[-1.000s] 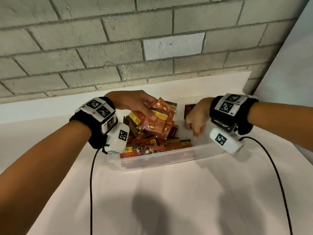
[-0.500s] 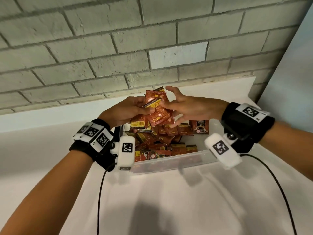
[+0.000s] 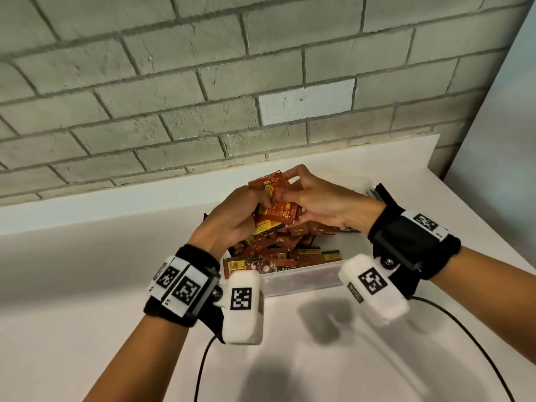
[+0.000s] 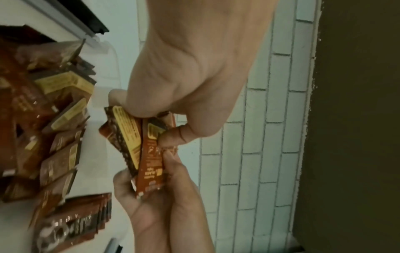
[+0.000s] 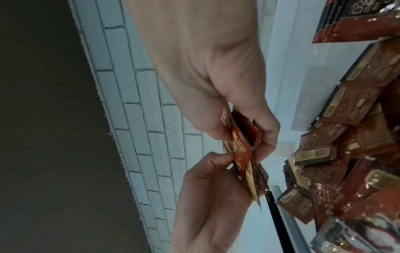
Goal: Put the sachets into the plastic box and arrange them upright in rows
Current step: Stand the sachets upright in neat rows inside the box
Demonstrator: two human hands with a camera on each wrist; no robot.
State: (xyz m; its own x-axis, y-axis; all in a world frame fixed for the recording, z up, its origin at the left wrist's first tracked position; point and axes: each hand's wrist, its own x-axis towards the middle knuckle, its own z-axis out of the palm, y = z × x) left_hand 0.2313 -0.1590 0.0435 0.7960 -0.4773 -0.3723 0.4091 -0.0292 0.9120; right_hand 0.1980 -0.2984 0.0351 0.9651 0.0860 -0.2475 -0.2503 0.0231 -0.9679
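A bunch of red-brown sachets (image 3: 275, 206) is held in the air above the clear plastic box (image 3: 304, 278). My left hand (image 3: 255, 203) grips the bunch from the left and my right hand (image 3: 293, 195) pinches it from the right. In the left wrist view the left hand (image 4: 151, 113) clamps the sachets (image 4: 149, 154) from above, with right-hand fingers below. In the right wrist view the right hand (image 5: 244, 137) has thumb and fingers on both faces of the sachets (image 5: 242, 150). Several loose sachets (image 3: 278, 250) lie jumbled in the box.
A grey brick wall (image 3: 203, 97) rises just behind the white table (image 3: 87, 285). A white panel (image 3: 504, 140) closes the right side. A neat stack of darker sachets (image 4: 71, 222) stands at the box's right end. Black cables (image 3: 475, 346) trail over the table in front.
The left hand lifted a handful of sachets out of the box. The right hand left the box, reached across open, and now grips the same bunch.
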